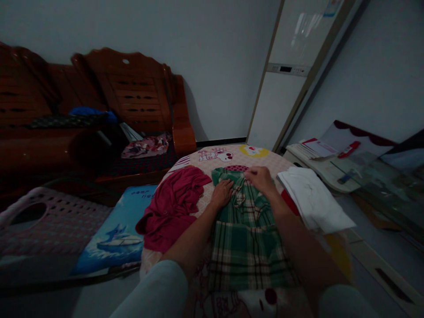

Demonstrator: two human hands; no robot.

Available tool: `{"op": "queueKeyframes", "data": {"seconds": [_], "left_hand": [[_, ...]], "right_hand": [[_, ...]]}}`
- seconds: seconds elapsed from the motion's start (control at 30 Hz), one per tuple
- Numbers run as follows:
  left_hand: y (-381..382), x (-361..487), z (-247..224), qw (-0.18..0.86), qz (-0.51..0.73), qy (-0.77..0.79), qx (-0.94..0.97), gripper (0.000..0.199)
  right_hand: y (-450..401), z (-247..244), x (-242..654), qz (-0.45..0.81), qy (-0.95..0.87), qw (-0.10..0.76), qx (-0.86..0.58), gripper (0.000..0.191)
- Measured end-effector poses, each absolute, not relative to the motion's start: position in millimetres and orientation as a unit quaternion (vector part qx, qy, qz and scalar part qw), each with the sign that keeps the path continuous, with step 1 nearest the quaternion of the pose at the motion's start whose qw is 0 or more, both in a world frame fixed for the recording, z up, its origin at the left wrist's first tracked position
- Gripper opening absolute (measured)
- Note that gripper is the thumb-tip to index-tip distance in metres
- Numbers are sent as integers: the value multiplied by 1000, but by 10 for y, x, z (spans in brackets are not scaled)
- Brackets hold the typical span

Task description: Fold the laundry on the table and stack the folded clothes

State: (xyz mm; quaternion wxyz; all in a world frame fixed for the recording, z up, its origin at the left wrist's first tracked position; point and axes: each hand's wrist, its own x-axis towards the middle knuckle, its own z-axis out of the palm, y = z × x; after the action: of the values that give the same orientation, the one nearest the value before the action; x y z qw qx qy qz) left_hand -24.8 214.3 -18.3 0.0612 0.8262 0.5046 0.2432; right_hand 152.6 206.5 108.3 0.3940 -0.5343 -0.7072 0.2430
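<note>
tabletop: curved far edge, pale pink with printed figures, dimly lit, reaching from mid-frame to the bottom.
left hand: palm down, fingers loosely spread, grasping nothing, resting on the upper left of the green plaid cloth.
right hand: fingers curled in at the cloth's upper end; it resembles a pinch, but i cannot tell whether fabric is caught between the fingertips.
green plaid cloth: on the tabletop, lower centre of the frame; bunched between the hands, flatter towards the bottom.
handling: the bunched end would probably smooth best with the left palm as anchor and the right drawing slack outward in light tugs.
plaid lines: a useful guide, i judge; straight stripes mean the fabric lies true, while a hard pull could skew the flatter part.
magenta cloth: loose heap left of centre, just beside the plaid.
white cloth: folded, right of the right forearm, something red showing at its left edge.
wooden bench: upper left of the frame, against the wall.
</note>
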Motion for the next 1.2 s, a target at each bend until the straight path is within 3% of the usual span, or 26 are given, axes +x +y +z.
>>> {"op": "queueKeyframes", "data": {"seconds": [0.1, 0.17, 0.27, 0.53, 0.73, 0.9, 1.1, 1.2], "left_hand": [[2132, -248, -154, 72, 240, 507, 825, 41], [2125, -248, -140, 72, 242, 507, 824, 40], [2118, -250, -121, 72, 242, 512, 821, 40], [2113, -167, -25, 60, 145, 559, 814, 55], [2100, 83, 37, 82, 72, 598, 794, 73], [2071, 196, 24, 95, 69, 606, 787, 74], [2108, 161, 37, 110, 71, 593, 794, 72], [2145, 140, 130, 145, 77, 586, 794, 72]], "right_hand": [[1704, 643, 1354, 150, -814, 195, -526, 18], [1516, 423, 1295, 79, -831, 128, -535, 13], [1368, 295, 1364, 32, -822, 99, -561, 6], [1162, 368, 1576, 79, -785, 19, -614, 20], [1071, 407, 1634, 101, -770, 61, -627, 27], [1124, 400, 2085, 82, -675, 152, -717, 26], [1239, 265, 2364, 62, -613, 115, -779, 32], [1326, 212, 2341, 90, -619, 130, -770, 21]]}}
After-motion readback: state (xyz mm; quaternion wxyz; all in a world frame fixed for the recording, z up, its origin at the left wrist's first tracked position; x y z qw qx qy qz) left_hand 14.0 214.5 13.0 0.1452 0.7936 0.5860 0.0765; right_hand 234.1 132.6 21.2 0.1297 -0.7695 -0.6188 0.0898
